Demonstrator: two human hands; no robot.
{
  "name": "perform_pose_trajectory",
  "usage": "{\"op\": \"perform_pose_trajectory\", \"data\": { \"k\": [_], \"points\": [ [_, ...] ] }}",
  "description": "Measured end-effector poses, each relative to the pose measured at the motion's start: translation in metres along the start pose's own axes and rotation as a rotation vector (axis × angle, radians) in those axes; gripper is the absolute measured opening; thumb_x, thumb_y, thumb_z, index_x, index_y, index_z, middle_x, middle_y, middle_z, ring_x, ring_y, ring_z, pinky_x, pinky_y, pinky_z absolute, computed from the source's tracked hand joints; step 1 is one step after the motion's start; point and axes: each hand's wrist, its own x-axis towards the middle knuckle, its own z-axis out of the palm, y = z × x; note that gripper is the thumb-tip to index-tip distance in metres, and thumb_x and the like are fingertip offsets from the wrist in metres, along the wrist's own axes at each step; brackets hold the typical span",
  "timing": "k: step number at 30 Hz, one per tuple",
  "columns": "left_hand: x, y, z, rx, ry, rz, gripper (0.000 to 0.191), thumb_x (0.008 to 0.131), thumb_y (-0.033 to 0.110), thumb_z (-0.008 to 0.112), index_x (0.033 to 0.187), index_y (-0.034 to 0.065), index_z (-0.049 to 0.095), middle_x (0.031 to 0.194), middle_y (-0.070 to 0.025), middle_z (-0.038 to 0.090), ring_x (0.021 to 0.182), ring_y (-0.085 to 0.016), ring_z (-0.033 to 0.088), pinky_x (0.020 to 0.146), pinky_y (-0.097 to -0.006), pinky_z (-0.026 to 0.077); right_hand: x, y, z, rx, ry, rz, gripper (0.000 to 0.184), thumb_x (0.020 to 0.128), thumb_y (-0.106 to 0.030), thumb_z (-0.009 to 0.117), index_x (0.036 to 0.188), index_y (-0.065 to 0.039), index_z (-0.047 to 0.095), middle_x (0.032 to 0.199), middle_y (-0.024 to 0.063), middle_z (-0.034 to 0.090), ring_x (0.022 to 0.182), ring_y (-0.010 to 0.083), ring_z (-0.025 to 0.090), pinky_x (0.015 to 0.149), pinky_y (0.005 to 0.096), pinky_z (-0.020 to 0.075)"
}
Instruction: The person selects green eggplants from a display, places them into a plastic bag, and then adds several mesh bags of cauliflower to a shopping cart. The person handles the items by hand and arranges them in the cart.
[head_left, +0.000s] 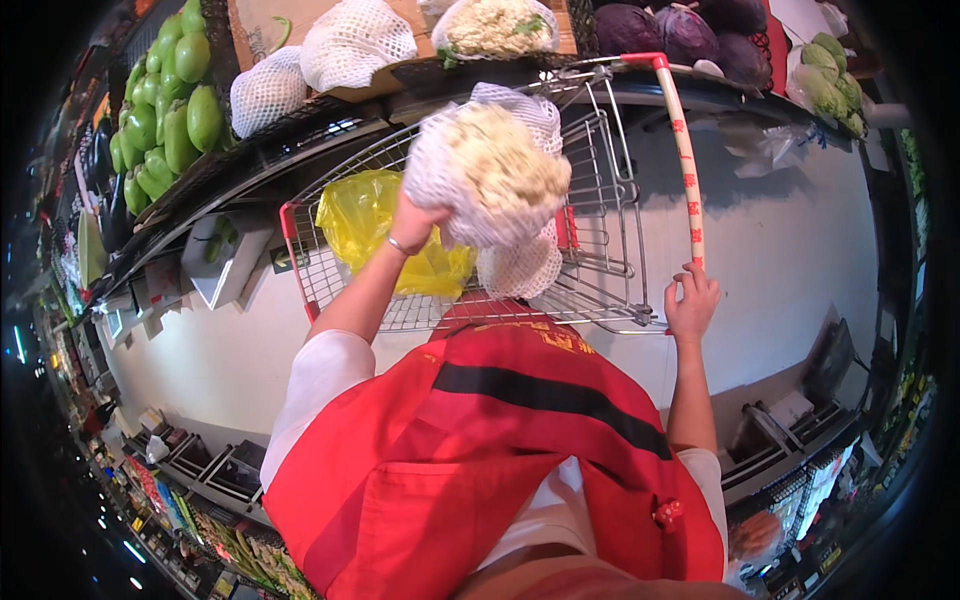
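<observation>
My left hand (420, 219) grips a cauliflower (510, 169) wrapped in a white foam net, holding it above a wire shopping cart (634, 255). The cauliflower's pale head is blurred. Beneath it in the cart, more white foam netting (521, 266) shows, but its contents are mostly hidden. A yellow plastic bag (356, 217) also lies in the cart, near my left wrist. On the right, my right hand (691, 304) is at the near end of the cart's cream handle (684, 165), which bears red writing. The fingers bend over it and cover that end.
Along the far side runs a produce stand with green eggplants (180, 127), net-wrapped cauliflowers (356, 45), purple cabbages (686, 36) and bagged green vegetables (825, 75). An open white box (225, 255) sits below the stand. Behind me, metal racks (217, 472) line the aisle.
</observation>
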Motion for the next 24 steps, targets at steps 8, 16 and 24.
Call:
{"op": "perform_pose_trajectory", "data": {
  "k": [8,16,24],
  "points": [
    [0.102,0.064,-0.055,-0.584,0.126,0.122,0.046,0.085,0.003,0.063,0.13,0.006,0.053,0.118,-0.0054,0.064,0.11,-0.021,0.06,0.097,-0.039,0.048,-0.004,-0.008,0.005,-0.001,0.055,0.002,0.01,0.073,-0.011,0.064,0.084,-0.011,0.062,0.113,0.0009,0.062,0.088,0.0295,0.051,0.086,0.0413,0.0405],
    [0.248,0.194,-0.107,0.744,0.363,0.846,0.017,0.087,0.013,0.066,0.099,0.0016,0.068,0.096,-0.0098,0.071,0.087,-0.022,0.067,0.079,-0.0358,0.052,-0.01,-0.02,0.002,-0.011,0.039,0.029,0.011,0.071,-0.01,0.064,0.083,-0.011,0.062,0.112,0.0005,0.062,0.085,0.0279,0.05,0.083,0.0415,0.0401],
    [0.393,0.22,-0.131,0.877,0.565,0.662,0.069,0.069,0.027,0.087,0.122,0.0,0.053,0.113,-0.016,0.066,0.099,-0.027,0.065,0.084,-0.037,0.053,-0.015,-0.028,0.003,-0.039,0.031,0.084,0.013,0.07,-0.009,0.065,0.082,-0.012,0.061,0.111,-0.0008,0.061,0.083,0.027,0.048,0.081,0.0394,0.0396]
  ]
}}
